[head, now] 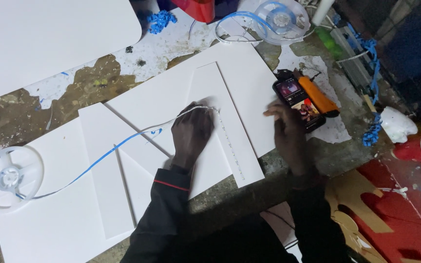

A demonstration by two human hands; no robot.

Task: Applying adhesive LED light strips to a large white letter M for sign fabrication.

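A worn tabletop, brown with patches of peeling white paint, carries several flat white boards: a large rounded one at the far left, and overlapping angular pieces across the middle and near edge. A clear plastic reel lies on the near-left board with a blue-backed strip running from it, and a second reel sits at the far edge. To the right lie a phone with a lit screen, just beside an orange-handled tool, on a scrap of white paper.
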